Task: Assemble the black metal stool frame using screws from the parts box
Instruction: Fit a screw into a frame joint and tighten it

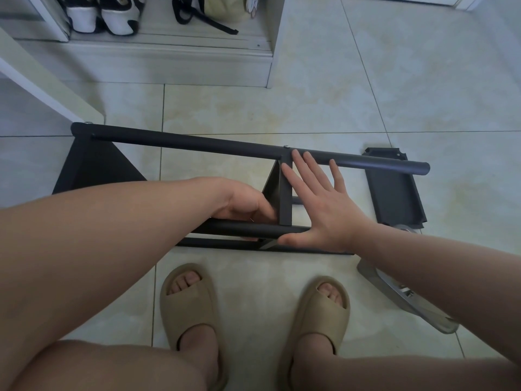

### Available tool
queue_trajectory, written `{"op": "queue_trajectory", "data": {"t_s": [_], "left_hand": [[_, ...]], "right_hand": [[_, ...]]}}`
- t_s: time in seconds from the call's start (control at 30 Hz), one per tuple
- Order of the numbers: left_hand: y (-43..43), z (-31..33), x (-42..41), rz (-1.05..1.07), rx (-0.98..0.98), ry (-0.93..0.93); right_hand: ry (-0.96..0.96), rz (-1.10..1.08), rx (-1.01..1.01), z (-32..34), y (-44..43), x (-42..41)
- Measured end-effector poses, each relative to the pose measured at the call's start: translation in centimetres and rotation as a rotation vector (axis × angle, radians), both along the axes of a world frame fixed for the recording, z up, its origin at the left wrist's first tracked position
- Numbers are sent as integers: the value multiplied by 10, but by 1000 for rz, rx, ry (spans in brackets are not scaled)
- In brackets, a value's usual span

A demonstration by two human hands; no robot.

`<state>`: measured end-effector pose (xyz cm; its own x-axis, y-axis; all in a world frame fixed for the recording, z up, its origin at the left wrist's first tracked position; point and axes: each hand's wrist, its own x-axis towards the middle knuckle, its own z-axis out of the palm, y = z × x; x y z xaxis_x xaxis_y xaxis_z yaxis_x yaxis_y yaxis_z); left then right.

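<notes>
stool frame (197, 143) is black w/ a dull grey shine. floor tiles (366, 94) are pale cream w/ thin grey lines. slippers (187, 307) are tan. shoes (84, 18) are white & black. bag (222, 8) is light yellow w/ black straps.

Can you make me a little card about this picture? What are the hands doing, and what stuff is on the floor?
Place: tiled floor
Being built: black stool frame, lying on the floor
Left hand: grips the frame's near tube
Right hand: open, fingers spread, fingertips on the far tube, thumb at the near tube
Beside the frame: black metal plate, on the floor to the right
Feet: tan slippers
Tool in hand: none seen
</notes>
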<state>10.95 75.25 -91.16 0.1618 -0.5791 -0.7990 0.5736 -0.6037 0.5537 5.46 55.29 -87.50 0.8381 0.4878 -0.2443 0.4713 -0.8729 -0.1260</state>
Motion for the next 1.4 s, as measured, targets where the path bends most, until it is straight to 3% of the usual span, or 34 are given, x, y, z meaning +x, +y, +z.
{"op": "queue_trajectory", "data": {"t_s": [0.3,0.5,0.8,1.07,1.4], "left_hand": [[0,2,-3,27,-52,-19],[-3,-2,-3,-11,21,-95],[0,-4,-1,72,-74,-32],[-5,1,-3,45,17,-78],[-2,-2,-3,53,-37,-47]], "right_hand": [[-2,2,3,-1,0,0],[4,4,-11,0,0,0],[3,2,-10,1,1,-1],[-4,4,-13,0,0,-1],[6,5,-22,1,0,0]]}}
